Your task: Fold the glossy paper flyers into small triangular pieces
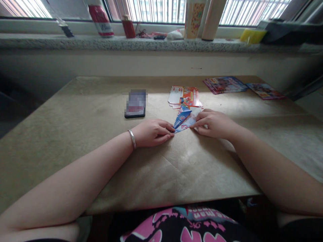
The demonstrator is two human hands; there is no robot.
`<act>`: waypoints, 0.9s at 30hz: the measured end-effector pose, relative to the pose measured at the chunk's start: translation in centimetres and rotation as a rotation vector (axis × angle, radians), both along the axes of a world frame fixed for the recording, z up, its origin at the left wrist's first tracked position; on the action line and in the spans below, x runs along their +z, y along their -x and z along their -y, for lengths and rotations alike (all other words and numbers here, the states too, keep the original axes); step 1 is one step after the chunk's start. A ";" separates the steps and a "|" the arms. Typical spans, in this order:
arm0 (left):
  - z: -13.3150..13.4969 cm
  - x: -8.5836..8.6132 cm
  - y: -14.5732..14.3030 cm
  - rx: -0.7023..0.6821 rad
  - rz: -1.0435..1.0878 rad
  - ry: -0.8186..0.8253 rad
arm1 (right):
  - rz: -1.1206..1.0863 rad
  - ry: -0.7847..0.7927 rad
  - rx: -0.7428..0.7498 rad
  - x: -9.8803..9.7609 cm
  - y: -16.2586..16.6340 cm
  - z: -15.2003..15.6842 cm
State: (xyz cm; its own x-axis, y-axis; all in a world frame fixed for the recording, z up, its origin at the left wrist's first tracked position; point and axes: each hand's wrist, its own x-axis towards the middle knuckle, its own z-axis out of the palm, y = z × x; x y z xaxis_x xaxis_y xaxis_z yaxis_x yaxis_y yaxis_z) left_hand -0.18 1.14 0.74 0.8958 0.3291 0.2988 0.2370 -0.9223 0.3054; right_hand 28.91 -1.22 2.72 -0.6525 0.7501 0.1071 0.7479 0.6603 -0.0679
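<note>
A folded piece of printed blue, white and red paper (183,119) lies on the brown table (101,127), shaped into a point. My left hand (152,132), with a bracelet at the wrist, presses its closed fingertips on the paper's near left tip. Closed on the paper's right side, my right hand (214,123) pinches its edge against the table.
A stack of printed leaflets (185,97) lies just beyond the paper. A dark phone (135,103) rests to the left. More leaflets (225,84) and another leaflet (265,90) lie at the back right. Bottles (101,18) and containers stand on the windowsill.
</note>
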 end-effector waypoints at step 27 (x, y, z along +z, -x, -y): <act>0.1 0.0 0.5 -0.024 -0.017 0.025 | -0.013 0.059 -0.128 0.0 -4.7 -1.9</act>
